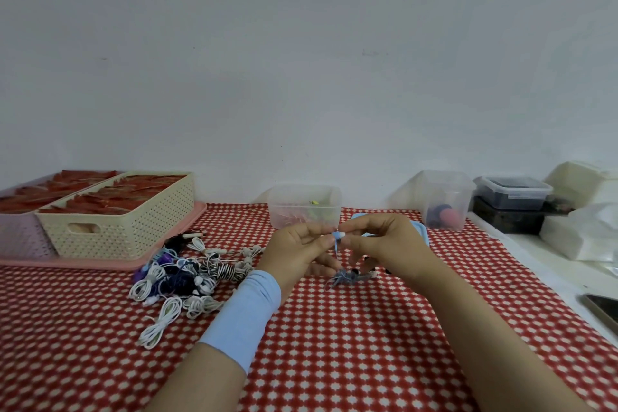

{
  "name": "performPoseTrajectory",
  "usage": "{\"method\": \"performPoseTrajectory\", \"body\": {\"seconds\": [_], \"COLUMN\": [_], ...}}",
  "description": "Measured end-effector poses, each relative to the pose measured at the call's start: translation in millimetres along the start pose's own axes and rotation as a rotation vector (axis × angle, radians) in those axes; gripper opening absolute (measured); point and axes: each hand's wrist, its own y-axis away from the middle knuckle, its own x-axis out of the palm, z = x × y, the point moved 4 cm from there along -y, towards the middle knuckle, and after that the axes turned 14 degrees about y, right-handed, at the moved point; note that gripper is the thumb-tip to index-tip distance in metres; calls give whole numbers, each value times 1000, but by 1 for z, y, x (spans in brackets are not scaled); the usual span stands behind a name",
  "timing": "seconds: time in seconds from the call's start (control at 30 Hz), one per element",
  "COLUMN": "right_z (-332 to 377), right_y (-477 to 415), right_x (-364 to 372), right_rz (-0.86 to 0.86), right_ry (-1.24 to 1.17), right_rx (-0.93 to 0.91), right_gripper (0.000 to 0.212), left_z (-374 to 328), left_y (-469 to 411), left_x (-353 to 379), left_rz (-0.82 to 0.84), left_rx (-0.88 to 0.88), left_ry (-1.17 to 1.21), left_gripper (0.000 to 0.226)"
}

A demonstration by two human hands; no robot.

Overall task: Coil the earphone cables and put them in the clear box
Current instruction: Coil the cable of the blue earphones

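My left hand [302, 249] and my right hand [381, 244] meet over the middle of the red checked table. Both pinch the top end of a light blue earphone cable [337, 244]. The cable hangs down to a loose grey-blue bundle [347, 277] lying on the cloth under my right hand. Just behind my hands stands the clear box [302, 207], open, with a few coiled cables inside. A pile of coiled earphone cables [187, 274], white, purple, black and striped, lies to the left of my left wrist.
A cream perforated basket [117, 231] of red packets sits on a pink tray [100, 262] at the back left. A second clear container [443, 201] holding a red object stands at the back right, beside a lidded dark box [513, 192]. A blue lid [421, 229] lies behind my right hand.
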Motion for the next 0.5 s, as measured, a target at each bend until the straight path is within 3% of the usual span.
{"method": "performPoseTrajectory", "body": {"seconds": [0.27, 0.5], "right_z": [-8, -9], "right_y": [-5, -4], "right_x": [3, 6], "right_rz": [-48, -59], "right_ry": [32, -17], "right_rx": [44, 71], "right_gripper": [20, 10], "left_z": [1, 1], "left_y": [-1, -4], "left_x": [-1, -2], "left_rz": [5, -38], "left_rx": [48, 158], "left_ry": [-114, -277], "left_gripper": [13, 11]}}
